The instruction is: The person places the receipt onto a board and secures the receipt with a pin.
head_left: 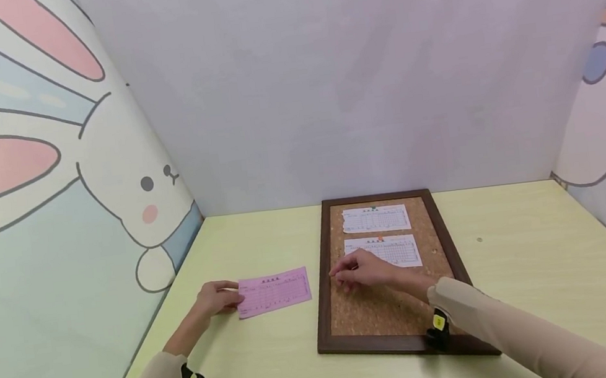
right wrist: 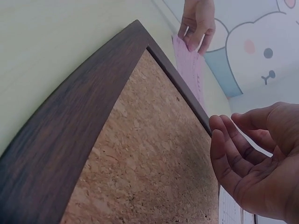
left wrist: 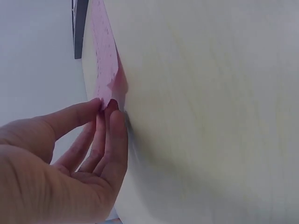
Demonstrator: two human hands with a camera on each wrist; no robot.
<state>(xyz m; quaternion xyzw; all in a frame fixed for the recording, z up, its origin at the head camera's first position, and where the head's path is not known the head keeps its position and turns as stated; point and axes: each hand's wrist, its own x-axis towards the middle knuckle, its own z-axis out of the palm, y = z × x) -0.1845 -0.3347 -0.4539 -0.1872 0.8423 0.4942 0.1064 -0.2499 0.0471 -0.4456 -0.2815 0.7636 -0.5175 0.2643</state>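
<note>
A pink printed slip (head_left: 274, 293) is pinched at its left edge between the thumb and fingers of my left hand (head_left: 217, 297), left of the board. In the left wrist view the slip (left wrist: 106, 60) rises from my fingertips at a slant, close over the table. My right hand (head_left: 365, 269) hovers over the cork board (head_left: 373, 315) near its left frame, fingers loosely bent, with nothing visible between them. Two white printed slips are on the cork: the upper one (head_left: 376, 220) has a green pin (head_left: 374, 208), the lower one (head_left: 406, 255) an orange pin (head_left: 380, 238). My right hand partly covers the lower slip.
The board's dark wooden frame (head_left: 324, 302) lies on a pale yellow table (head_left: 525, 269). A small round spot (head_left: 480, 240) shows on the table right of the board. Walls with cartoon animals stand on both sides, and a plain wall (head_left: 358, 83) closes the back.
</note>
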